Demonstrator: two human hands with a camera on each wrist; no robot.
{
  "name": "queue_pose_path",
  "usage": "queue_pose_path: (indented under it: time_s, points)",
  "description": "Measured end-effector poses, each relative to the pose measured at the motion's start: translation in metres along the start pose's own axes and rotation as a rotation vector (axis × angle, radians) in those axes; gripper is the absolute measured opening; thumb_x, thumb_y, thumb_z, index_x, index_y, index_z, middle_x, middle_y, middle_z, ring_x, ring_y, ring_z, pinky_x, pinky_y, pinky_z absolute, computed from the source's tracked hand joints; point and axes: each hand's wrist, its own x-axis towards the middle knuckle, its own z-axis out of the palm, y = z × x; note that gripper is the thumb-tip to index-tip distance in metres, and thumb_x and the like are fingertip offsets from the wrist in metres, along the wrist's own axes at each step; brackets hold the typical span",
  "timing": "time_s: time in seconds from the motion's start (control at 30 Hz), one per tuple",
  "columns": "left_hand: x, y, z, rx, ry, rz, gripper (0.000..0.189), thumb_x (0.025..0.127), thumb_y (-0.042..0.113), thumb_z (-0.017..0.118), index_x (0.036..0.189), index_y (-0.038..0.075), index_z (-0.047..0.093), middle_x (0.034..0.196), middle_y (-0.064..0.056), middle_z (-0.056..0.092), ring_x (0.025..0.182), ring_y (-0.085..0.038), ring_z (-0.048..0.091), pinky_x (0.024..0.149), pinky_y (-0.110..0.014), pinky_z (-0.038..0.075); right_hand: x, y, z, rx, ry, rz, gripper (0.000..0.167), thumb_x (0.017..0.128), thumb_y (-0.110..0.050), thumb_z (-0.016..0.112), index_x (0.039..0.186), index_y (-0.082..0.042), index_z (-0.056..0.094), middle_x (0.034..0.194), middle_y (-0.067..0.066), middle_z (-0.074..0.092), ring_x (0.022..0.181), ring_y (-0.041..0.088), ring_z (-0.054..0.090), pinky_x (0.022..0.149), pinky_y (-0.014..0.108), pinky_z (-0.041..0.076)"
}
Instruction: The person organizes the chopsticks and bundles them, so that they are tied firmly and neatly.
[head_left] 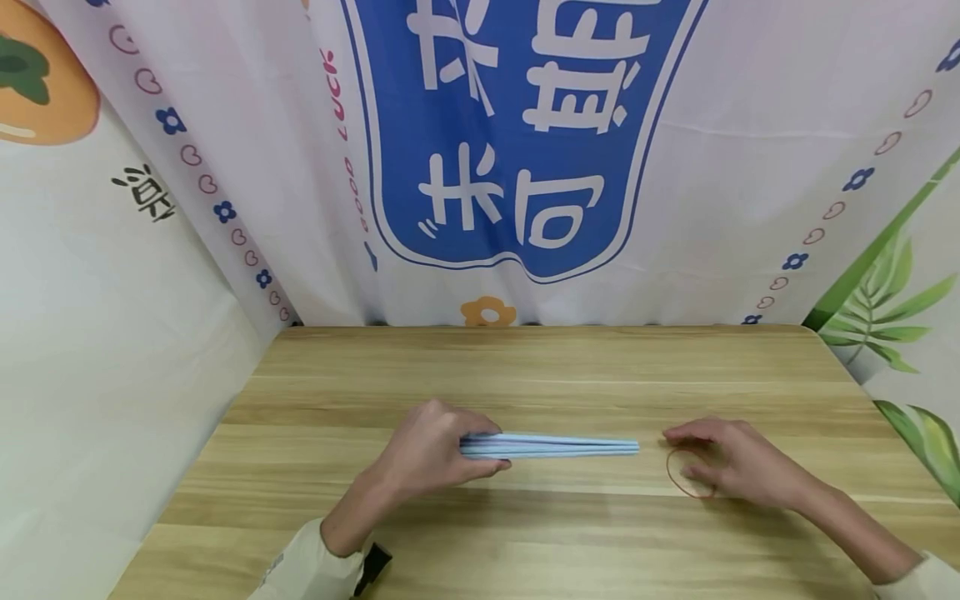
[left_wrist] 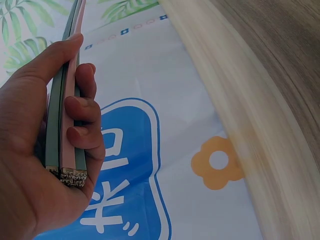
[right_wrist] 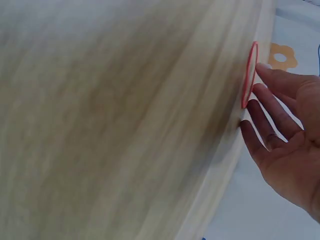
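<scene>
My left hand (head_left: 468,457) grips one end of a flat bundle of thin light-blue strips (head_left: 558,446), which lies level just above the wooden table (head_left: 525,367) and points right. In the left wrist view the left hand (left_wrist: 75,85) has its thumb on one side and curled fingers on the other side of the stacked strips (left_wrist: 64,145). A red rubber band (head_left: 686,477) lies on the table to the right of the bundle's free end. My right hand (head_left: 701,454) rests over it with relaxed fingers. The right wrist view shows the right hand's fingertips (right_wrist: 262,70) by the band (right_wrist: 249,75).
A printed curtain (head_left: 525,167) with a blue panel hangs behind the table, with more cloth at the left (head_left: 90,350) and right (head_left: 907,317). The table's far edge (head_left: 540,327) meets the curtain. A dark wrist strap (head_left: 375,567) shows at my left sleeve.
</scene>
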Motion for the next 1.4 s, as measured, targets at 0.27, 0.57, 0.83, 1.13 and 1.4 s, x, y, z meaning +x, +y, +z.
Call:
queue_pose_path:
  time_s: [0.27, 0.57, 0.83, 1.13, 1.4]
  points:
    - [0.0, 0.001, -0.001, 0.012, -0.025, 0.0, 0.024, 0.086, 0.035, 0.092, 0.098, 0.016, 0.086, 0.089, 0.006, 0.083, 0.067, 0.009, 0.06, 0.063, -0.011, 0.048, 0.007, 0.007, 0.004, 0.04, 0.028, -0.013, 0.033, 0.086, -0.01, 0.089, 0.119, -0.015, 0.081, 0.11, -0.006, 0.082, 0.098, 0.001, 0.073, 0.084, 0.026, 0.062]
    - [0.0, 0.003, 0.0, 0.01, -0.045, -0.006, 0.023, 0.087, 0.035, 0.091, 0.098, 0.016, 0.086, 0.09, 0.006, 0.083, 0.066, 0.009, 0.058, 0.062, -0.011, 0.047, 0.015, 0.008, 0.0, 0.089, -0.048, 0.003, 0.028, 0.089, -0.009, 0.086, 0.117, -0.011, 0.08, 0.097, -0.012, 0.079, 0.09, -0.003, 0.069, 0.081, 0.023, 0.06]
    - [0.0, 0.004, 0.002, -0.01, -0.051, -0.008, 0.022, 0.086, 0.033, 0.092, 0.097, 0.015, 0.086, 0.091, 0.005, 0.083, 0.065, 0.009, 0.057, 0.061, -0.01, 0.046, 0.017, 0.008, 0.0, 0.089, -0.097, -0.006, 0.022, 0.092, -0.008, 0.083, 0.113, -0.012, 0.08, 0.095, -0.011, 0.077, 0.088, -0.005, 0.068, 0.078, 0.022, 0.06]
    - [0.001, 0.006, 0.003, -0.001, -0.057, -0.014, 0.024, 0.086, 0.035, 0.092, 0.098, 0.016, 0.086, 0.091, 0.006, 0.083, 0.065, 0.009, 0.057, 0.06, -0.01, 0.046, 0.012, -0.013, -0.009, 0.131, -0.033, -0.013, 0.024, 0.095, 0.001, 0.078, 0.118, -0.006, 0.076, 0.101, -0.004, 0.078, 0.088, 0.0, 0.069, 0.075, 0.023, 0.06]
    - [0.0, 0.005, 0.003, 0.016, -0.043, -0.008, 0.022, 0.087, 0.035, 0.091, 0.097, 0.015, 0.086, 0.088, 0.006, 0.083, 0.064, 0.009, 0.056, 0.06, -0.01, 0.045, 0.015, -0.044, -0.019, 0.174, 0.055, 0.074, 0.014, 0.1, -0.009, 0.075, 0.113, -0.01, 0.078, 0.099, -0.004, 0.081, 0.086, 0.005, 0.074, 0.074, 0.024, 0.061]
